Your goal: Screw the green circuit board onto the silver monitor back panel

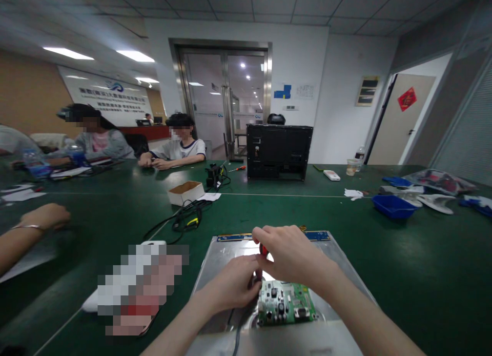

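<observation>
A metal panel (338, 274) lies on the green table in front of me, with a green circuit board (286, 302) on its near part and a blue strip board (317, 236) along its far edge. My right hand (288, 251) is closed round a red-handled screwdriver (263, 250), of which only part of the handle shows. Just below it, my left hand (240, 281) has its fingers pressed together at the board's upper left corner; what they hold, if anything, is hidden. A dark cable (237, 335) runs down beside the board.
Black cables (188, 217) and a cardboard box (186, 193) lie ahead on the left. A black monitor casing (279, 152) stands at the back. A blue tray (394, 205) is at right. Another person's hand (46, 217) rests at left; blurred items (142, 284) lie nearer.
</observation>
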Motion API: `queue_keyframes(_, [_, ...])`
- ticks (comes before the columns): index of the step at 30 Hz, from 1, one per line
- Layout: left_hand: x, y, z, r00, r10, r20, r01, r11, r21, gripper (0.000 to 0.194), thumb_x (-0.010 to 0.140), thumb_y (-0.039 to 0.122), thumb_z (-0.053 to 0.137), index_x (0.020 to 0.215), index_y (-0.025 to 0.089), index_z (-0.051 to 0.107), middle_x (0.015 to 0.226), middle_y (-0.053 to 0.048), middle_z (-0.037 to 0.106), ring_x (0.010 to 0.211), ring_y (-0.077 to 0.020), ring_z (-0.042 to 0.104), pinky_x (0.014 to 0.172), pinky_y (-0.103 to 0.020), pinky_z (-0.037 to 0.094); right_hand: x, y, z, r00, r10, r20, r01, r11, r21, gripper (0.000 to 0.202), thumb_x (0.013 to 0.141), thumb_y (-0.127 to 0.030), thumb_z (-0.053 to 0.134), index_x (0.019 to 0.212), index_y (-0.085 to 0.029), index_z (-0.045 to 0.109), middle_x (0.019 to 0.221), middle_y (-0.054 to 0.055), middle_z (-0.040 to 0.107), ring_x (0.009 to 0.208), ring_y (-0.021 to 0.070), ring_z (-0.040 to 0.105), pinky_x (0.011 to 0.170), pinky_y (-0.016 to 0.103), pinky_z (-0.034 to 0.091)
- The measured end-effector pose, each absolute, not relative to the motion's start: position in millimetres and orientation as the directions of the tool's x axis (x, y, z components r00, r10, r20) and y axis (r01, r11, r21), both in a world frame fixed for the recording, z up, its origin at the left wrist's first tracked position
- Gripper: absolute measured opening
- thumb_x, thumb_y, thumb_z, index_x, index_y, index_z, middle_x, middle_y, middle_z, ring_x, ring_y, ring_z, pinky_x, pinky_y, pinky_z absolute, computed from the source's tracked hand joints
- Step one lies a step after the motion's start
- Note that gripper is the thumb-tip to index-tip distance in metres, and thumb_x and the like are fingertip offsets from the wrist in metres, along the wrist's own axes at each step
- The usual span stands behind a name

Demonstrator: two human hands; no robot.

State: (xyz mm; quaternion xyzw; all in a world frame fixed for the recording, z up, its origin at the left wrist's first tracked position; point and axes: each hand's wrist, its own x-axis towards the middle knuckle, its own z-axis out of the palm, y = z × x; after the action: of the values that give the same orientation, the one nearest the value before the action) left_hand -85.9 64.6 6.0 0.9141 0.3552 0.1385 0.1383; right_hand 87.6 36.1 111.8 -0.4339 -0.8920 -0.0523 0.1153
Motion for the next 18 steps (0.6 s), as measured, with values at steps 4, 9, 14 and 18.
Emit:
queue_keyframes(4, [-85.0,63.8,5.2,0.688,0.71,0.15,0.652,-0.696,0.302,0.008,0.076,0.013,0.049,0.076,0.018,0.055,0.073,-0.002,0.061,0.06,-0.0158,0.051,0.055,-0.026,0.033,87.4,38.4,111.5,-0.59,0.776,0.224,0.796,0.605,0.005,0.024,0.092,-0.045,0.056,0.09,-0.022,0.06,0.081,0.003,0.072,0.072,0.0204,0.067,0.055,0.026,0.033])
queue_keyframes(9, [-83.7,66.0,6.3,0.681,0.72,0.134,0.657,-0.681,0.323,0.01,0.071,0.012,0.052,0.077,0.019,0.055,0.074,-0.001,0.061,0.061,-0.0163,0.052,0.056,-0.026,0.034,86.4,38.9,110.5,-0.592,0.775,0.223,0.797,0.604,0.014,0.01,0.091,-0.027,0.053,0.093,-0.021,0.061,0.082,0.004,0.072,0.07,0.0186,0.066,0.056,0.026,0.033])
queue_keyframes(14, [-83.2,68.0,6.5,0.703,0.697,0.137,0.629,-0.701,0.337,0.008,0.072,0.012,0.052,0.075,0.02,0.053,0.072,-0.001,0.061,0.063,-0.0171,0.054,0.059,-0.026,0.036,86.0,37.6,109.6,-0.609,0.754,0.245,0.769,0.637,-0.052,0.017,0.083,-0.019,0.056,0.1,-0.02,0.056,0.089,0.003,0.073,0.072,0.0186,0.066,0.053,0.027,0.03])
queue_keyframes(18, [-84.2,67.7,4.9,0.686,0.713,0.144,0.652,-0.69,0.313,0.007,0.074,0.014,0.052,0.074,0.019,0.055,0.073,-0.001,0.061,0.064,-0.0173,0.054,0.059,-0.026,0.037,87.3,37.3,109.8,-0.603,0.759,0.246,0.775,0.63,-0.047,0.014,0.088,-0.033,0.06,0.095,-0.022,0.056,0.086,0.002,0.073,0.071,0.0194,0.067,0.054,0.026,0.029])
